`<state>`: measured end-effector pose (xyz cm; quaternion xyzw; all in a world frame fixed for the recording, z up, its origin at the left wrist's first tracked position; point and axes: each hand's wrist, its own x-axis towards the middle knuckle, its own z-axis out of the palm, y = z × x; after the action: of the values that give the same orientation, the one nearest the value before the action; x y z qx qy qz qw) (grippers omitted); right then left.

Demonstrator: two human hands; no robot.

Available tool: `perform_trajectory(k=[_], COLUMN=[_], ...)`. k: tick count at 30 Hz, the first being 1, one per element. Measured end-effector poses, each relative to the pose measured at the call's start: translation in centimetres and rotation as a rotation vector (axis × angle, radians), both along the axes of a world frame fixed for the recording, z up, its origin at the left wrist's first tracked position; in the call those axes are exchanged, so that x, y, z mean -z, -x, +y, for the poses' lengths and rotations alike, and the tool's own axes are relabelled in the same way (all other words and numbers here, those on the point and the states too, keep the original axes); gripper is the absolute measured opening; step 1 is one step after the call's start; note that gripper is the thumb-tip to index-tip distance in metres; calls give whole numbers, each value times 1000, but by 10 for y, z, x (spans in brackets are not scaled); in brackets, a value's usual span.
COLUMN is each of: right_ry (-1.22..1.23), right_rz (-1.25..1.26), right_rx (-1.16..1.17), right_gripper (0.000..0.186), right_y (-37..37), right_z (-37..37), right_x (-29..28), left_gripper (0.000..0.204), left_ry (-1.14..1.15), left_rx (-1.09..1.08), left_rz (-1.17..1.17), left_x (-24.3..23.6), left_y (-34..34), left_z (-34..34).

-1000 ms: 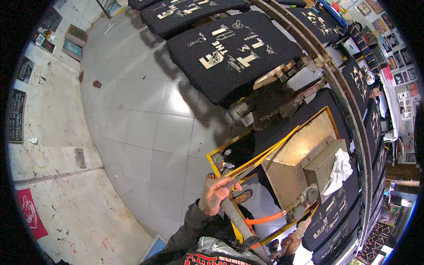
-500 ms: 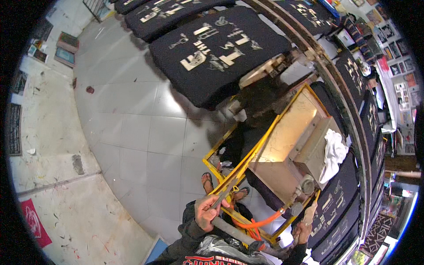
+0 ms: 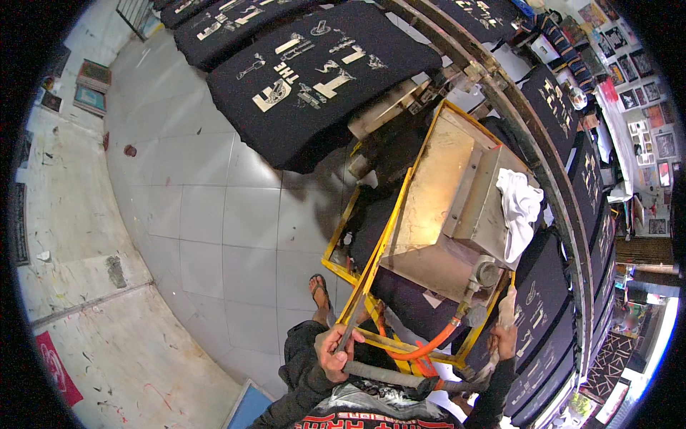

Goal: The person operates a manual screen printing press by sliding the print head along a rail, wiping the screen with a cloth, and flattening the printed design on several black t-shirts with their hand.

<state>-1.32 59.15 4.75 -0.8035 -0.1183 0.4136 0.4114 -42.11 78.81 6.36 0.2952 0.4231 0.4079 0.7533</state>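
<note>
A gas heater with a dull metal hood stands in a yellow metal frame before me. My left hand is closed around a dark bar at the frame's near left corner, beside a grey padded handle. At the near right, my right hand is wrapped around a pale cloth-wrapped handle. Between my hands, an orange hose curves up to a round metal fitting on the heater. A crumpled white cloth lies on the hood.
Black printed T-shirts lie on boards beyond the heater and along the right. A long dark rail curves past the heater. Grey floor tiles and a stained pale wall are on the left. My sandalled foot shows below.
The whole view has shifted, so shirts and heater appear farther left. My right hand has moved forward and up along the wrapped handle. My left hand keeps its grip.
</note>
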Motion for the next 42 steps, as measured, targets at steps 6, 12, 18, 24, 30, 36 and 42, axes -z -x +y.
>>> perform_trajectory(k=[6,12,18,24,30,36,42], right_ry=[55,95,72,87,12,-13,-82], right_rz=[-213,-178,-208,-112,-63,-16,-14], right_rx=[-99,-174,-235,-174,-203,-159,-246], right_gripper=[7,7,8,8,9,8,7], right_y=[-38,-69,-90,-81,-81,-71,-68], right_z=[-5,14,13,23,29,35,39], right_x=[14,6,9,3,4,-3,-6], left_gripper=[70,75,77,76,83,81,80], left_ry=[-12,-22,-43,-127,-233,-266,-268], left_rx=[-33,0,-58,-111,-276,-391,-440], left_rz=[-3,-2,-25,43,200,108,137], left_x=[-1,-2,-3,9,22,39,37], left_y=[-22,-44,-59,-59,-70,-72,-75], left_z=[-25,-52,-71,-73,-75,-76,-74])
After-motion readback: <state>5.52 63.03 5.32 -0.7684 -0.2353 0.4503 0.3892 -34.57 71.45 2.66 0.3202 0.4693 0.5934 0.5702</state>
